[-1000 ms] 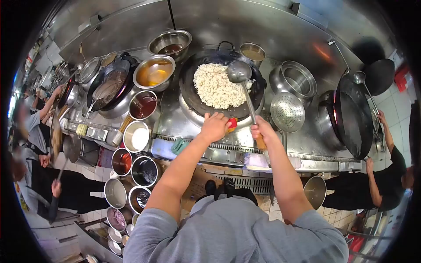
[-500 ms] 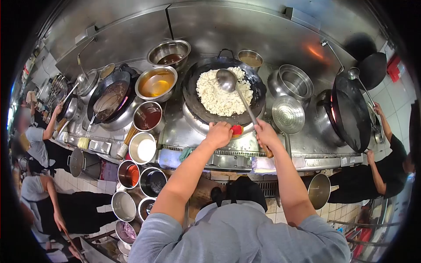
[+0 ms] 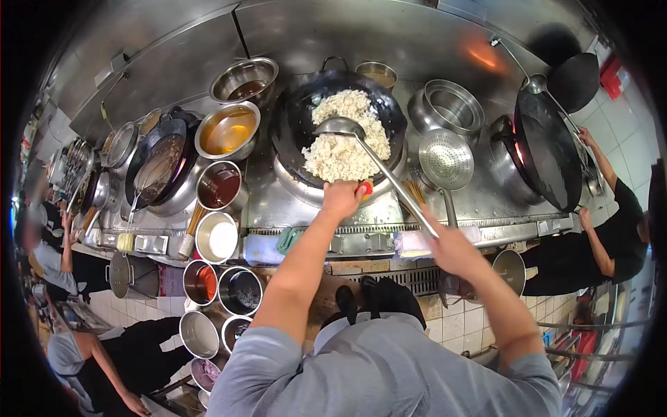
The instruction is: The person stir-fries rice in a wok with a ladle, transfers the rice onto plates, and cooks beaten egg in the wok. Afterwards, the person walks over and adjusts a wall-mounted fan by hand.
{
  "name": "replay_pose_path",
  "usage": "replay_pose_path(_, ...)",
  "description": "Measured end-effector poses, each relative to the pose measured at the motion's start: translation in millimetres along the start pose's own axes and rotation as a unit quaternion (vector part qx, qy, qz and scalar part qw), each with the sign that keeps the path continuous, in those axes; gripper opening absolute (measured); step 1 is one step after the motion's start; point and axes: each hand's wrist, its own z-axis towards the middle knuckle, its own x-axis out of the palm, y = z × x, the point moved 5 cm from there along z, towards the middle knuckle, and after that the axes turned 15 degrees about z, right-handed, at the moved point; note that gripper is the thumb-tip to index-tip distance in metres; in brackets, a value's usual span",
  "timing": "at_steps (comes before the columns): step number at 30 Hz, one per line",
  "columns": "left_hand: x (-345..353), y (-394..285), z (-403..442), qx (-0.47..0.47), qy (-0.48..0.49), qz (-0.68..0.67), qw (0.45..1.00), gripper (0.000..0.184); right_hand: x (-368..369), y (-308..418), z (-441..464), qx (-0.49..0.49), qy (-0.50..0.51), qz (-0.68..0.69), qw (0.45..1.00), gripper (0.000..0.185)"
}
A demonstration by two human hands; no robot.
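I'm watching the right hand [image 3: 455,247], clamped round the ladle [image 3: 391,178], its long shaft slanting forward-left to the pale food [image 3: 347,158] in the wok [image 3: 287,128], whose near rim the left hand [image 3: 342,201] grips.

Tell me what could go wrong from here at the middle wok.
Pale food lies close to the near rim of the wok, so the ladle might push some over. The left hand is at that rim and could burn if the metal is hot.
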Motion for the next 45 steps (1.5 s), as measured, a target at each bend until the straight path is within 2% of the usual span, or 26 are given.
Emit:
replay_pose_path(1,-13,-10,-6,-0.014,0.008,-0.012,1.0,0.035,-31,12,-23,0.0,0.027,0.007,1.0,0.066)
replay_pose_path(5,-131,-58,-55,0.06,-0.122,0.0,0.991,0.036,-127,48,-92,0.049,0.131,-0.025,0.99,0.065)
replay_pose_path(7,-126,-56,-48,0.063,-0.143,-0.001,0.988,0.036,-117,44,-77,0.075,0.154,-0.06,0.983,0.062)
replay_pose_path(8,-120,-56,-41,0.067,-0.168,-0.004,0.984,0.036,-101,31,-59,0.053,0.132,-0.062,0.988,0.062)
replay_pose_path(11,-35,-44,-44,0.001,-0.184,0.003,0.983,0.03,-40,7,2,-0.007,0.068,-0.021,0.997,0.058)
replay_pose_path(13,-9,-58,-78,-0.004,-0.185,-0.013,0.983,0.028,-3,-19,34,-0.048,0.0,-0.037,0.998,0.058)
replay_pose_path(14,3,-63,-100,0.021,-0.136,-0.01,0.99,0.027,-1,-12,32,-0.049,-0.002,-0.038,0.998,0.058)
replay_pose_path(17,-36,-73,-115,0.086,-0.131,-0.011,0.988,0.029,0,3,25,-0.033,-0.002,-0.028,0.999,0.06)
replay_pose_path(19,-41,-53,-71,0.054,-0.098,0.036,0.993,0.031,-2,-2,8,-0.022,0.013,-0.016,1.0,0.059)
replay_pose_path(21,-36,-28,-42,0.008,-0.056,0.015,0.998,0.039,-24,8,-25,-0.008,0.053,-0.009,0.999,0.059)
replay_pose_path(23,-55,-35,-50,0.018,-0.07,-0.031,0.997,0.038,-64,25,-64,0.004,0.11,-0.031,0.993,0.06)
replay_pose_path(25,-100,-57,-69,0.04,-0.033,-0.016,0.999,0.037,-98,32,-90,-0.024,0.141,-0.055,0.988,0.059)
replay_pose_path(28,-115,-58,-53,0.063,-0.1,0.002,0.993,0.037,-100,45,-78,0.031,0.164,-0.099,0.981,0.057)
replay_pose_path(29,-110,-55,-42,0.068,-0.145,0.003,0.987,0.037,-87,42,-57,0.017,0.146,-0.106,0.984,0.056)
replay_pose_path(31,-62,-50,-42,0.067,-0.145,-0.01,0.987,0.037,-46,25,-13,-0.022,0.093,-0.104,0.99,0.055)
replay_pose_path(33,-19,-54,-66,0.022,-0.147,-0.002,0.989,0.036,-5,3,28,-0.049,0.031,-0.088,0.994,0.054)
replay_pose_path(34,-7,-56,-82,0.002,-0.118,0.002,0.993,0.036,7,-1,36,-0.05,0.01,-0.078,0.996,0.054)
replay_pose_path(35,-9,-59,-95,0.03,-0.08,-0.006,0.996,0.036,11,5,33,-0.053,0.011,-0.078,0.995,0.054)
replay_pose_path(37,-38,-61,-101,0.12,-0.239,-0.031,0.963,0.035,9,15,31,-0.036,-0.024,-0.03,0.999,0.053)
replay_pose_path(38,-52,-55,-84,0.095,-0.169,0.004,0.981,0.035,12,8,31,-0.118,-0.054,0.014,0.991,0.046)
replay_pose_path(39,-60,-48,-66,0.068,-0.091,0.034,0.993,0.035,14,5,26,-0.116,-0.048,0.017,0.992,0.046)
replay_pose_path(40,-57,-34,-51,0.06,-0.095,0.031,0.993,0.035,19,-3,25,-0.016,0.036,0.304,0.952,0.042)
replay_pose_path(41,-48,-19,-41,0.076,-0.083,0.04,0.993,0.037,20,-2,29,0.077,0.114,0.555,0.82,0.04)
replay_pose_path(42,-36,-8,-31,0.058,-0.114,0.044,0.991,0.037,12,7,27,0.059,0.149,0.674,0.722,0.04)
replay_pose_path(43,-28,-1,-27,0.039,-0.143,0.047,0.988,0.037,1,26,24,0.005,0.156,0.737,0.658,0.042)
replay_pose_path(45,-22,-4,-20,-0.023,-0.104,0.048,0.993,0.037,-26,46,32,-0.137,0.091,0.714,0.681,0.04)
